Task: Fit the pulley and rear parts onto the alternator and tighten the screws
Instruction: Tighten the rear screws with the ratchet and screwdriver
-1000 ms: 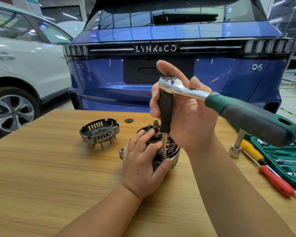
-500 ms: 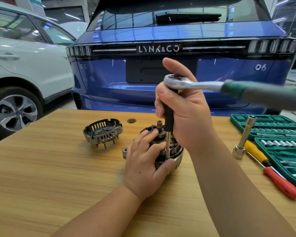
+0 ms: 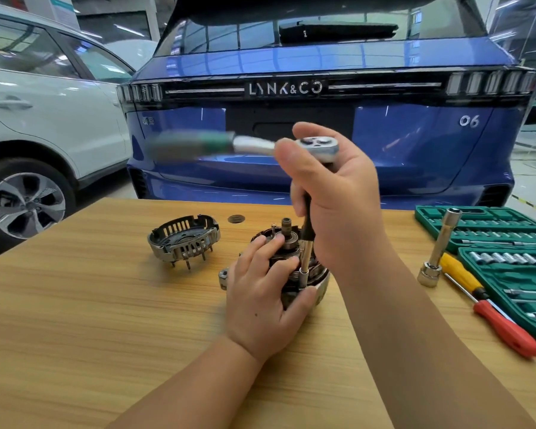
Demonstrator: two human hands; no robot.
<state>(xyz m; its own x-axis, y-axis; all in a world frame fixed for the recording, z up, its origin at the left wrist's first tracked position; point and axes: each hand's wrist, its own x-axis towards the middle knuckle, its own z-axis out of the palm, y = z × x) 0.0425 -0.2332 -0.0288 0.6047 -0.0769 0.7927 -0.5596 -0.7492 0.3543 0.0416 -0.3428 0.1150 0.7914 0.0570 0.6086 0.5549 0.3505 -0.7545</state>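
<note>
A screw is being tightened on the alternator (image 3: 294, 274), which sits on the table (image 3: 75, 320) under the left hand (image 3: 260, 305), whose grip clamps its body. The right hand (image 3: 331, 199) grips the ratchet (image 3: 317, 147) extension, handle blurred. Next, probably reseat and check tightness. The blue car (image 3: 291, 168) reads "LYNK&CO" and "06".

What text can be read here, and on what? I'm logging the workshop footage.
"LYNK&CO": blue car's tailgate.
"06": tailgate, right side.
"1": rear wiper cover.
Small badge, tailgate left: blurred, unreadable.
Wall poster: too small to read.
</note>
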